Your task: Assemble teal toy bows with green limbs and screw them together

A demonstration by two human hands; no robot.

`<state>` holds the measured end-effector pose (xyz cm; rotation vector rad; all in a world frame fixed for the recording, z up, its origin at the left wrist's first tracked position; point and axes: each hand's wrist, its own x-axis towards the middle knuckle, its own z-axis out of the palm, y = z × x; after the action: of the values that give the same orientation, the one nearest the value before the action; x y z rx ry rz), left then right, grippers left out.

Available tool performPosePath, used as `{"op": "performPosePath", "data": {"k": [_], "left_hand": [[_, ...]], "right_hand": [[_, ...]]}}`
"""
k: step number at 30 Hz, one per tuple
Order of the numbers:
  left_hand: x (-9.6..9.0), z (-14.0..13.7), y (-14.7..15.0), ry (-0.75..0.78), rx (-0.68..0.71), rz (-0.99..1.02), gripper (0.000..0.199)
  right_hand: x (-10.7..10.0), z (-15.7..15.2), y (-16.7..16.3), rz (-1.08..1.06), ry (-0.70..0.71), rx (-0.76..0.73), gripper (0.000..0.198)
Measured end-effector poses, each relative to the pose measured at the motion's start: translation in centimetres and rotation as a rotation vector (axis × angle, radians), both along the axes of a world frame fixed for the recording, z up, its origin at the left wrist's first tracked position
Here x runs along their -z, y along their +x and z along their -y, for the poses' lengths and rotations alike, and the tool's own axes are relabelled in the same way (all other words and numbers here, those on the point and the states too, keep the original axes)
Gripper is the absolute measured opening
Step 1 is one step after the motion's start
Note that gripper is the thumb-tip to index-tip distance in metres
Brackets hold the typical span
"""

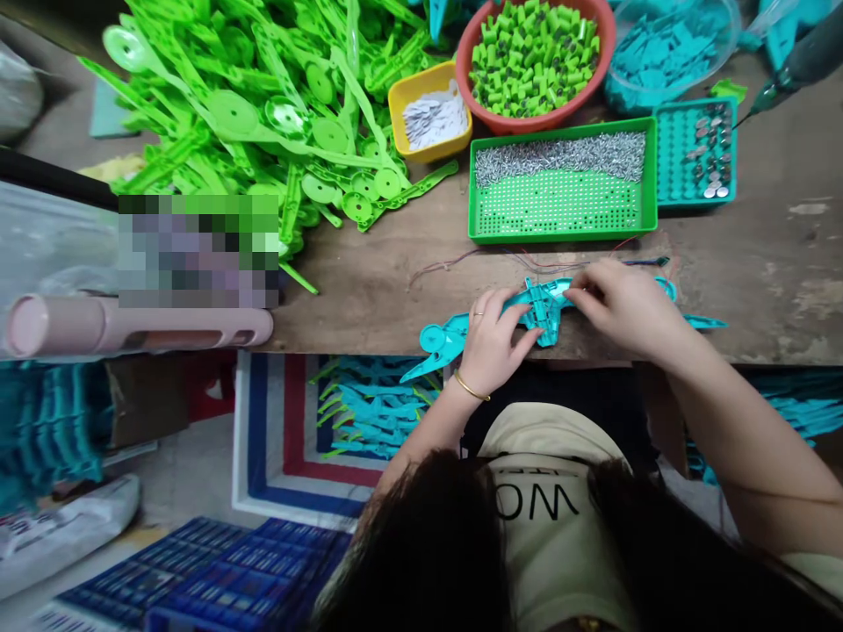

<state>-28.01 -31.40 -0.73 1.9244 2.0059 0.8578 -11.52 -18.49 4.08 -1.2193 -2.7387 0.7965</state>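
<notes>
A turquoise plastic shell [545,303], long and curved with pointed ends, lies at the table's front edge. My left hand [491,342] is closed over its left part, thumb and fingers pressing near the middle. My right hand [623,303] is over its right part, with fingertips pinched together at the inner side; whatever is between them is too small or hidden to make out. Thin red and dark wires [474,254] stretch across the wood just behind the shell, with a dark tip [662,262] near my right knuckles.
Behind stand a green tray of screws [563,233], a turquoise tray with metal discs [698,197], a red bowl [467,83] of green pieces and a yellow box [401,114]. Green plastic parts [263,114] are heaped at left. A pink bottle [132,325] lies near the edge; a power screwdriver [790,75] hangs at right.
</notes>
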Motion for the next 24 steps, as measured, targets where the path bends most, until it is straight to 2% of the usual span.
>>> {"op": "performPosePath", "data": {"k": [2, 4, 9, 12, 15, 17, 20, 24], "left_hand": [[-0.4, -0.2, 0.5, 0.011, -0.048, 0.089, 0.027], [-0.7, -0.7, 1.1, -0.015, -0.094, 0.270, 0.024], [-0.8, -2.2, 2.0, -0.076, -0.218, 1.045, 0.034], [-1.0, -2.6, 2.1, -0.117, -0.183, 1.316, 0.042], [-1.3, -2.7, 2.2, -0.180, -0.087, 1.407, 0.040], [-1.3, -2.7, 2.4, -0.158, -0.065, 1.434, 0.032], [-1.1, -2.7, 2.8, -0.010, -0.089, 1.357, 0.021], [-1.0, -2.7, 2.9, 0.170, -0.070, 1.176, 0.021]], "right_hand": [[-0.3, -0.1, 0.6, -0.167, -0.054, 0.061, 0.019], [-0.3, 0.2, 0.9, -0.305, -0.094, 0.119, 0.020], [0.9, 1.7, 0.6, -0.494, -0.090, 0.227, 0.020], [1.5, 2.4, 0.5, -0.564, -0.148, 0.201, 0.018], [1.9, 2.8, 0.5, -0.634, -0.290, 0.195, 0.015], [2.0, 2.9, 0.5, -0.658, -0.343, 0.213, 0.013], [2.1, 3.0, 0.5, -0.687, -0.336, 0.254, 0.011], [2.3, 3.1, 0.5, -0.697, -0.279, 0.240, 0.012]]}}
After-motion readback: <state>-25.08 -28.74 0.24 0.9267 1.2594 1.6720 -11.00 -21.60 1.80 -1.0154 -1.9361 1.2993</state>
